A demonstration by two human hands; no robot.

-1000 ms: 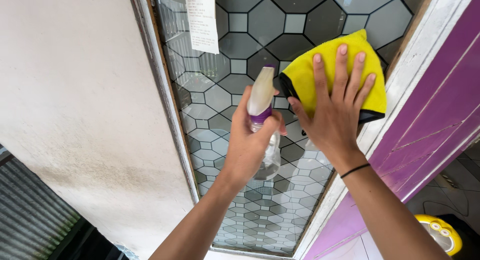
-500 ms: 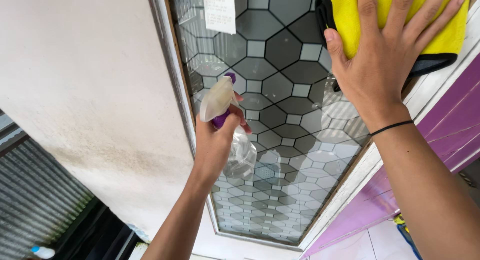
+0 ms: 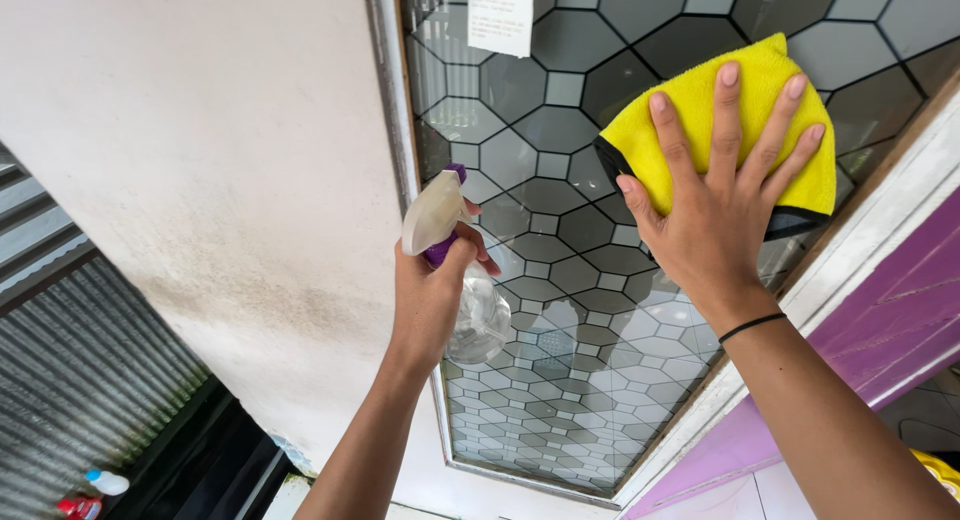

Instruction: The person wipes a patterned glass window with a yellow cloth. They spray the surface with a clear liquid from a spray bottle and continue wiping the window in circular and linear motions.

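Yellow cloth (image 3: 745, 120) under flat, spread right hand (image 3: 715, 215) on glass (image 3: 560, 280); left hand (image 3: 430, 300) grips spray bottle (image 3: 465, 300).

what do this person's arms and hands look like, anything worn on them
Both forearms are bare, with no sleeves in view. The right hand has a thin black band around its wrist, and its fingers have short, unpainted nails. The left hand shows no glove, ring or band.

yellow cloth (image 3: 722, 120) slid lower on glass, spray bottle (image 3: 452, 270) raised slightly
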